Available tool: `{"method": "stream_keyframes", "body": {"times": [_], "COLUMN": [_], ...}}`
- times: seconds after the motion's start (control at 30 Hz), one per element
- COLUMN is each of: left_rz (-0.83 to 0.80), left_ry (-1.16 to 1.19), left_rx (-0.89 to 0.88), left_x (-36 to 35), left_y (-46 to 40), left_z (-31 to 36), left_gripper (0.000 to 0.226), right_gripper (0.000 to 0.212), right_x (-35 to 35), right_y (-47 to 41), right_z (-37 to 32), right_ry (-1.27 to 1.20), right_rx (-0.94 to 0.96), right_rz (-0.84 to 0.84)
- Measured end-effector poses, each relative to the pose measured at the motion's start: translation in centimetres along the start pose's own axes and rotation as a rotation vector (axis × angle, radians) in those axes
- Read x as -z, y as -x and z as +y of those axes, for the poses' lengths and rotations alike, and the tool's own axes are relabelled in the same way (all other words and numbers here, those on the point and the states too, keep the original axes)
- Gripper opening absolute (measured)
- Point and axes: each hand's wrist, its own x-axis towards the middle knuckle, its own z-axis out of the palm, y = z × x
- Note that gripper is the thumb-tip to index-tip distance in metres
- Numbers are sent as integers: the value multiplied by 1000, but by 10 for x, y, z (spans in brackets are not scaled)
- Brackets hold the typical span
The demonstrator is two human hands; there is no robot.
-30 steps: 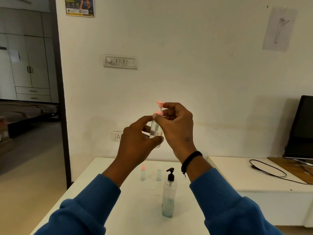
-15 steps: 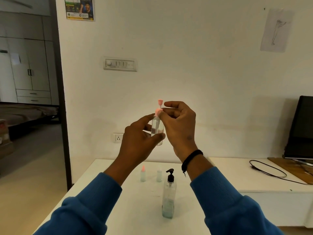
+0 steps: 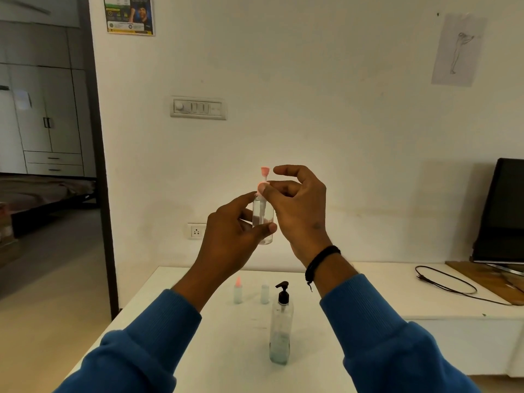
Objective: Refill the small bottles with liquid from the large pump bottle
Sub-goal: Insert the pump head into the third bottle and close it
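Note:
My left hand [image 3: 232,236] grips a small clear bottle [image 3: 263,219] upright in the air, well above the table. My right hand [image 3: 297,205] pinches the bottle's pink spray cap [image 3: 264,177] at the neck, thumb and a finger on its collar, index finger raised beside the nozzle. On the white table [image 3: 215,336] below stands the large pump bottle [image 3: 280,327], clear with a black pump and a little pale liquid at the bottom. Behind it stand a small bottle with a pink cap [image 3: 238,292] and a small capless bottle [image 3: 264,294].
A black cable [image 3: 448,285] lies on the white cabinet at the right, beside a wooden board [image 3: 487,279] and a dark monitor [image 3: 502,214]. The wall with a switch panel is just behind the table. An open doorway lies to the left.
The pink cap went from tilted to upright on the held bottle. My right index finger has lifted off it. Both hands have stayed at about the same height.

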Motion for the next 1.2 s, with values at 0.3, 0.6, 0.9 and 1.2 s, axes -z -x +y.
{"method": "stream_keyframes", "body": {"times": [0.3, 0.6, 0.9, 1.2], "left_rz": [37, 31, 22, -50], "left_ry": [-13, -54, -46, -39], "left_rx": [-18, -39, -3, 67], "left_x": [0, -1, 1, -1], "left_y": [3, 6, 3, 15], "left_z": [6, 4, -7, -54], "left_gripper": [63, 63, 61, 56], "right_gripper": [37, 41, 31, 20], "right_x": [-1, -3, -12, -25], "right_y": [0, 4, 11, 25], "right_z": [-2, 2, 12, 53], "right_ry": [60, 101, 16, 36], "right_rx": [75, 124, 109, -9], "right_rz": [50, 110, 85, -13]}}
